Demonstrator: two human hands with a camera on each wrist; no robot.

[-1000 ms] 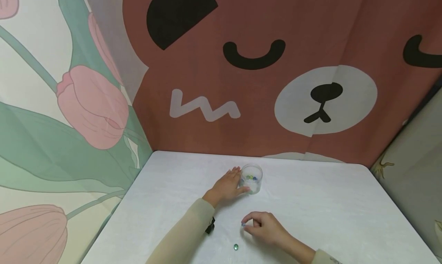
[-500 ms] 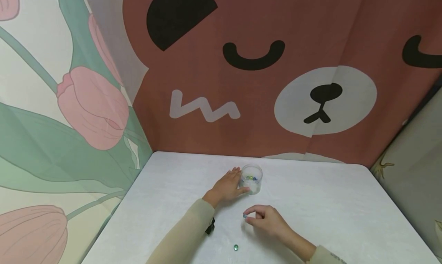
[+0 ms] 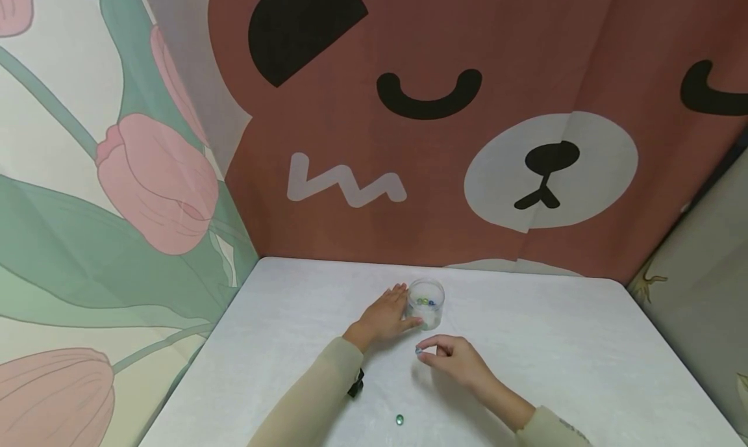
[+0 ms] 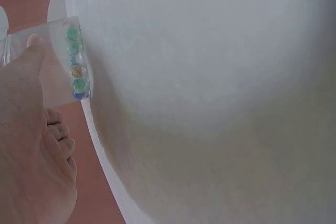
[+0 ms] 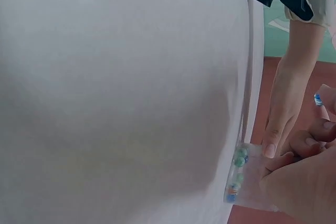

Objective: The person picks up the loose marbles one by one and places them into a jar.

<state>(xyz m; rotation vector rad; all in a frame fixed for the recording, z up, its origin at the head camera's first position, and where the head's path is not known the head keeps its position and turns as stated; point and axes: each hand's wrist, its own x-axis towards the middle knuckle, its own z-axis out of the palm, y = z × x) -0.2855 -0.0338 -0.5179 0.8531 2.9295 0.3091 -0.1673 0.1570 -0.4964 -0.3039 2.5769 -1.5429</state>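
Note:
A clear plastic jar (image 3: 431, 314) stands on the white table with several coloured marbles (image 4: 76, 69) at its bottom. My left hand (image 3: 382, 317) rests against the jar's left side, fingers fairly straight, thumb touching the near wall. Between the thumb and index fingertip of my right hand (image 3: 461, 360) is a small blue-and-white marble (image 5: 318, 99), held just above the table and in front of the jar. A single green marble (image 3: 400, 420) lies on the table nearer to me, below both hands.
The white table (image 3: 561, 356) reaches back to a wall cloth (image 3: 444, 219) printed with a bear's face. A flowered cloth (image 3: 158, 180) hangs on the left. A black strap (image 3: 356, 384) shows at my left sleeve.
My right hand has moved forward, nearer the jar, with the marble pinched in its fingers. The left hand, the jar and the loose green marble have stayed in place.

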